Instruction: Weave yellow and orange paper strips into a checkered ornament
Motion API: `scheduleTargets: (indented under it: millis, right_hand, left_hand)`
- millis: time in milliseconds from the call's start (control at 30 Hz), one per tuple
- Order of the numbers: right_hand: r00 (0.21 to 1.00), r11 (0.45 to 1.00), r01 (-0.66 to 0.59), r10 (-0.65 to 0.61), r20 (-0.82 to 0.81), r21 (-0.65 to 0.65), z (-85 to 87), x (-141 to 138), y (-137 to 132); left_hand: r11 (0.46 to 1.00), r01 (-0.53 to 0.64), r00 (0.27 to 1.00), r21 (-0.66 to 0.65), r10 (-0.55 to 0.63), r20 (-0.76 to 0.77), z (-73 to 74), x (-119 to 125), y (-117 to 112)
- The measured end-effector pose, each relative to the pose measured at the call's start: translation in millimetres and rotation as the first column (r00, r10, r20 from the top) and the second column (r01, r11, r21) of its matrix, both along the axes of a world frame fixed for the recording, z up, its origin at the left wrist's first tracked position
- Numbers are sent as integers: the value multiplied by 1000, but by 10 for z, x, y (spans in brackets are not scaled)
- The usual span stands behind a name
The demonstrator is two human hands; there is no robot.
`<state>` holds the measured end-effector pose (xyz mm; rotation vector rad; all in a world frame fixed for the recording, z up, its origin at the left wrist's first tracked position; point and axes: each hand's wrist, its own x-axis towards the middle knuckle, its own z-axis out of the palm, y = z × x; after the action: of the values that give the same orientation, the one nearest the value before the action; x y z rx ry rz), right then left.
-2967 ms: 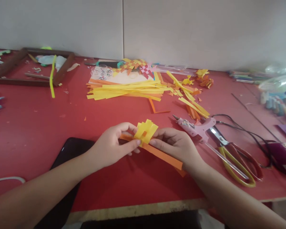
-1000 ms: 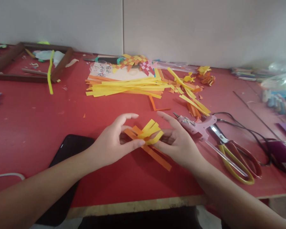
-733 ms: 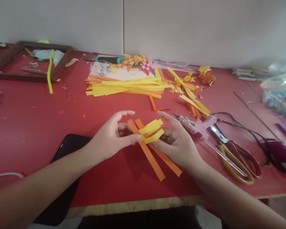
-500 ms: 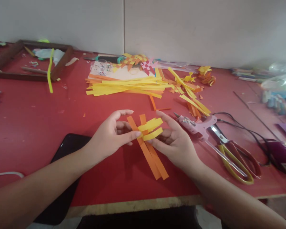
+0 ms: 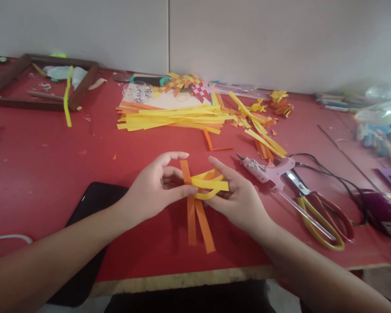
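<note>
A small weave point(image 5: 211, 184) of yellow and orange paper strips is held just above the red desk point(image 5: 52, 165), near its front edge. Its left side is pinched between thumb and fingers of the left hand point(image 5: 154, 189), and its right side is gripped by the curled fingers of the right hand point(image 5: 243, 202). Two orange ends hang down toward the desk. A glue gun point(image 5: 269, 168) and scissors point(image 5: 316, 213) lie just right of the right hand.
</note>
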<state>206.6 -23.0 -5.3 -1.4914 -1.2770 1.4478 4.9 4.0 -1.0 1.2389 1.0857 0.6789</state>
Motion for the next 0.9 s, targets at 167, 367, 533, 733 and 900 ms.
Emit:
scheduleTargets:
  millis: [167,367,533,733,900]
  right_hand:
    - [996,999,-29,27,-88,-22,-5,-23,-19]
    - [995,988,-98,97,16,122,-54,109,2]
    - [999,970,-17,10,31,241,-29,174,34]
    - [958,968,-237,218,185,85,36,72,18]
    - [995,991,-104,104,7,83,-21,79,47]
  left_hand:
    - [999,12,999,39,-10,-32,14,10,-13]
    - [1000,-26,999,0,26,28,-31,-5,-7]
    - [992,94,995,-90,-92,25,-65,-7,-19]
    - [982,180,984,-55,-181,0,-49,5,-46]
    - [997,82,996,-6,-81,30,-82,15,-44]
